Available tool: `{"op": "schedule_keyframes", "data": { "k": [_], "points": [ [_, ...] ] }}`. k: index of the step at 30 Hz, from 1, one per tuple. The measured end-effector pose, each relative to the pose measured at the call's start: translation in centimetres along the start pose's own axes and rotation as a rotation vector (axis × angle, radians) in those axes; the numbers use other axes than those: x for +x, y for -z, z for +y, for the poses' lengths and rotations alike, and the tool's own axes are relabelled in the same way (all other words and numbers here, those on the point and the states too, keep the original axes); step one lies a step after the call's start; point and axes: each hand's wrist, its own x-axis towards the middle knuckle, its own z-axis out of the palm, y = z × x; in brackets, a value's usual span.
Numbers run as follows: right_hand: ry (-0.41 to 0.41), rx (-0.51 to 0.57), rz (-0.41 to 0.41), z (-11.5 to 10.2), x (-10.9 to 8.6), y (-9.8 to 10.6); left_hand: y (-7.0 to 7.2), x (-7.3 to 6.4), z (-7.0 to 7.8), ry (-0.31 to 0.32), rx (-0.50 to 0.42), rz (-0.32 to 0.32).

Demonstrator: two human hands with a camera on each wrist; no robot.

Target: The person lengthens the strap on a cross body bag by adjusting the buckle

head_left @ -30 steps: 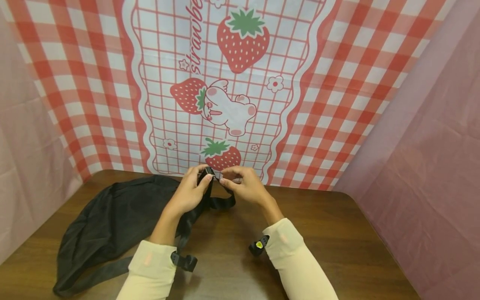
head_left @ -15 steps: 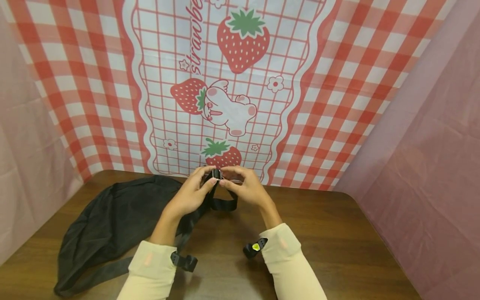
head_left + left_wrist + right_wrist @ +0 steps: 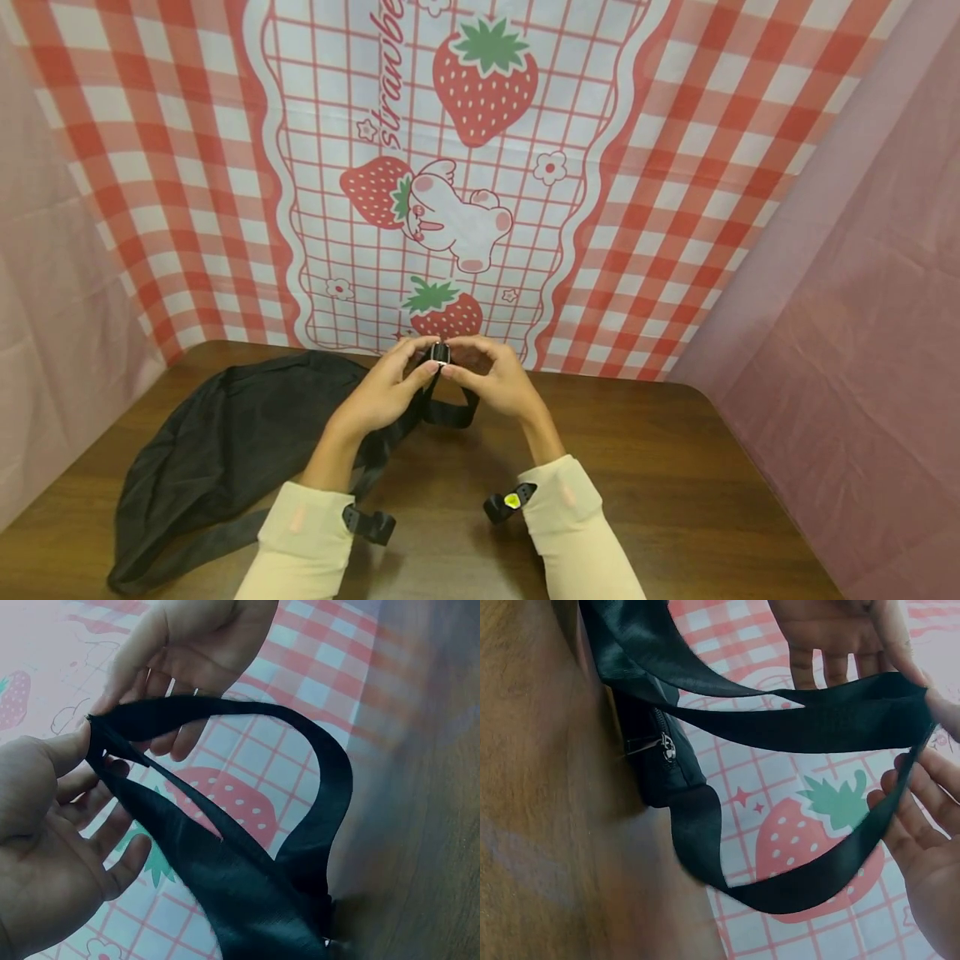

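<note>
A black bag (image 3: 247,425) with a zipper (image 3: 666,746) lies on the left half of the table. Its black strap (image 3: 334,772) rises from the bag and hangs in a loop below the hands. Between the fingertips, in the head view, sits a slide buckle (image 3: 440,354) with a shiny metal frame, the strap threaded at it. My left hand (image 3: 382,383) pinches the buckle's left side with thumb and fingers. From the right, my right hand (image 3: 495,379) pinches the other side, its thumb close to the left thumb.
The brown wooden table (image 3: 637,500) reaches to a hanging red-and-white checked cloth (image 3: 675,208) printed with strawberries. Pink cloth (image 3: 847,333) closes off both sides. Another strap length (image 3: 202,537) lies along the bag's near edge.
Both hands have drawn together, and the buckle has shifted slightly right and turned to face the camera. The strap loop below moved a little right and down. The bag has stayed put.
</note>
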Motion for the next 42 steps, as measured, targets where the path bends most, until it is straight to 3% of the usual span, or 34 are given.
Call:
{"op": "schedule_keyframes", "data": {
  "k": [5,11,19,25,34,42],
  "points": [
    [-0.01,0.039,0.028,0.1,-0.1,-0.2,-0.1,-0.1,0.0,0.021,-0.008,-0.01],
    [-0.033,0.044,0.05,-2.9,-0.3,-0.6,0.1,-0.2,-0.1,0.04,-0.011,0.006],
    [-0.031,0.052,0.063,-3.4,-0.4,-0.4,0.7,-0.2,-1.4,0.151,-0.015,0.053],
    [-0.004,0.085,0.043,-3.2,-0.4,-0.4,0.6,-0.1,-2.2,0.233,-0.15,0.075],
    [0.008,0.118,0.014,-3.4,-0.3,-0.5,0.4,0.0,-2.0,0.269,-0.253,0.051],
    [0.008,0.084,-0.002,-0.7,-0.1,-0.7,0.4,-0.1,-1.7,0.261,-0.334,0.059]
  ]
}}
